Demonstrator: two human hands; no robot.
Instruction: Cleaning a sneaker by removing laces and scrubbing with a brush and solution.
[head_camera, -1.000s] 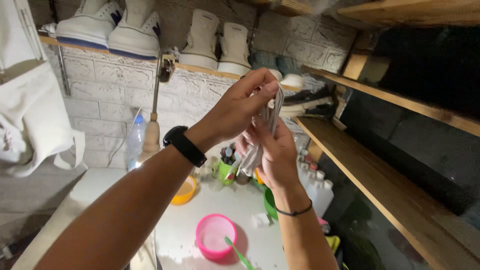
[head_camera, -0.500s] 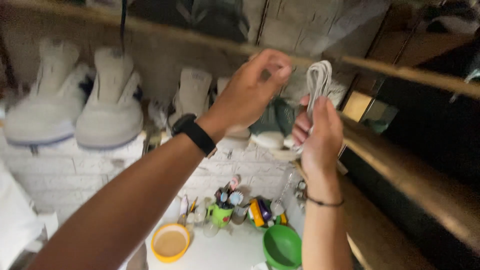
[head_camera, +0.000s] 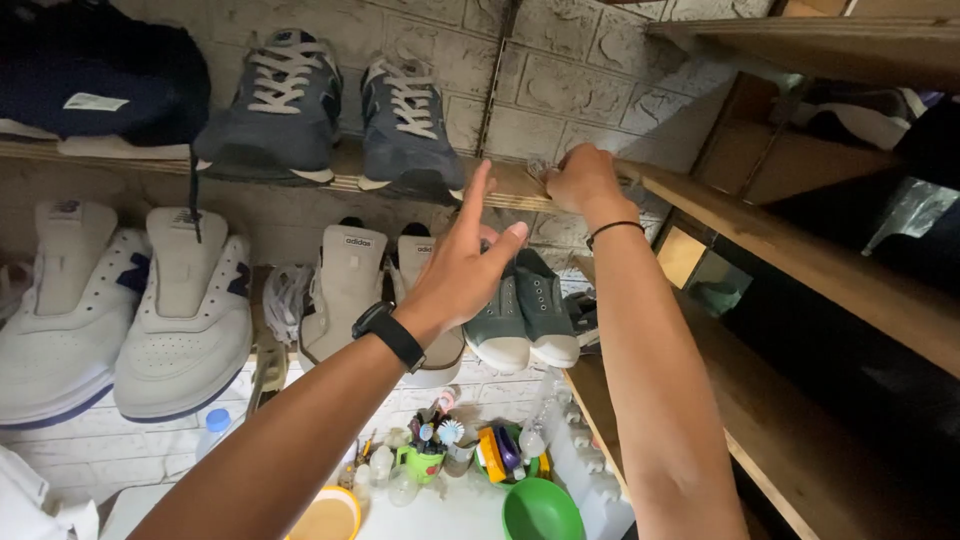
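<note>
Brick wall with wooden shelves full of sneakers from where I'm watching. My right hand (head_camera: 583, 180) is curled on the upper shelf's (head_camera: 520, 190) edge; can't tell what it's pinching. Left hand (head_camera: 460, 268) hangs spread, empty. Down on the surface: green mug (head_camera: 423, 462) stuffed with brushes, green bowl (head_camera: 542, 510), yellow bowl (head_camera: 328, 516).
</note>
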